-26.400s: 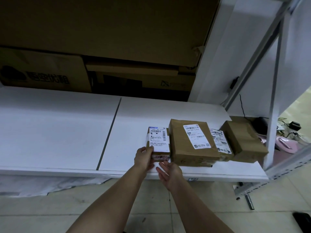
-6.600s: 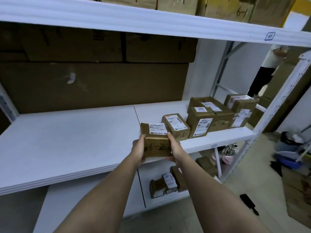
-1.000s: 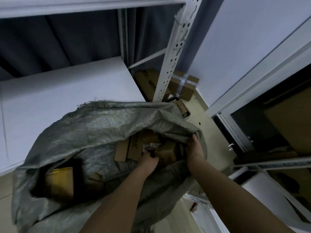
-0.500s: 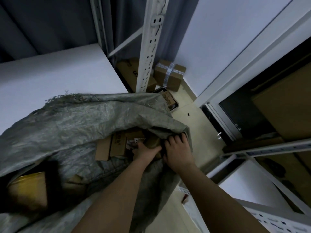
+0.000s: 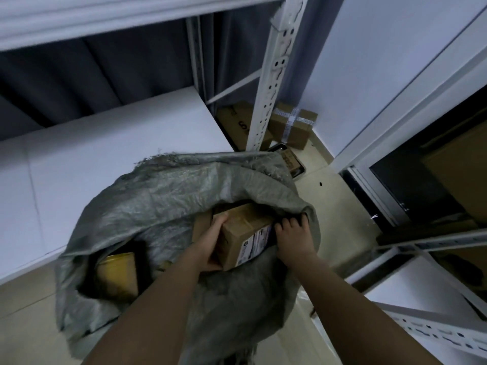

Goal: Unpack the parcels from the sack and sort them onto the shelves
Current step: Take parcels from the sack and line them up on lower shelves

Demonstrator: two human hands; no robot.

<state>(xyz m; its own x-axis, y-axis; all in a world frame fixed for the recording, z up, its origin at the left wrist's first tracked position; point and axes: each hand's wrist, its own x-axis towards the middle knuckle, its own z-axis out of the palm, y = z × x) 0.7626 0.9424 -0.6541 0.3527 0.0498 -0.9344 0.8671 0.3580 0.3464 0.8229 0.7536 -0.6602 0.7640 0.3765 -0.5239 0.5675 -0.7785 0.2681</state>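
1. The grey sack (image 5: 163,206) stands on the floor beside a white shelf (image 5: 92,159).
2. The left hand (image 5: 208,248) grips a brown parcel (image 5: 245,233) at the sack mouth.
3. The right hand (image 5: 292,235) holds the parcel's other side.
4. I judge this is the unpacking step; next, lift it out and carry it to a shelf.

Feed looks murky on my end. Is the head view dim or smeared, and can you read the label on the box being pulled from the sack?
Head view: dim, bluish light; the sack interior is in deep shadow. Wide-angle lens bends the shelf upright. The upper shelf edge is smeared by motion. The box, between left hand and right hand, shows its label, too blurred to read.
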